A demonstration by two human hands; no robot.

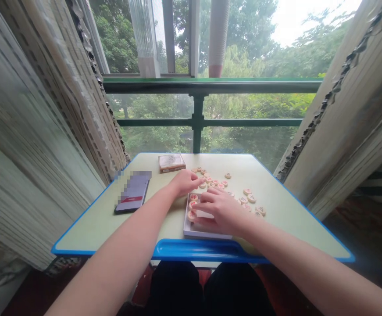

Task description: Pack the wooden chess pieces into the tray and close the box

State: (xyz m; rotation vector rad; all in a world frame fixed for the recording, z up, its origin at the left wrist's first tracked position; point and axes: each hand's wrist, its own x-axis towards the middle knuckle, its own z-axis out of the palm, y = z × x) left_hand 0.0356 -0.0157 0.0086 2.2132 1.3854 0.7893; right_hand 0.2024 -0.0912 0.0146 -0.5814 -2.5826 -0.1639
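Observation:
Round Chinese chess pieces (pixel 221 186) with red or dark characters lie loose on the small table. My left hand (pixel 186 181) reaches to the near-left edge of this group. Its index finger is stretched out by a chess piece (pixel 203 185), and I see no piece held. My right hand (pixel 220 208) is over a shallow white box (pixel 191 232), fingers apart and bent. Its fingertips are at a column of red-marked chess pieces (pixel 192 215) along the box's left wall, seeming to touch them. The hand hides much of the box's inside.
A smartphone (pixel 134 193), partly blurred out, lies on the left of the table (pixel 296 228). Behind my left hand is a box lid (pixel 172 162) with a printed design. A blue tray groove (pixel 197 250) runs along the near edge. Curtains (pixel 335 101) flank the green railing (pixel 197 116).

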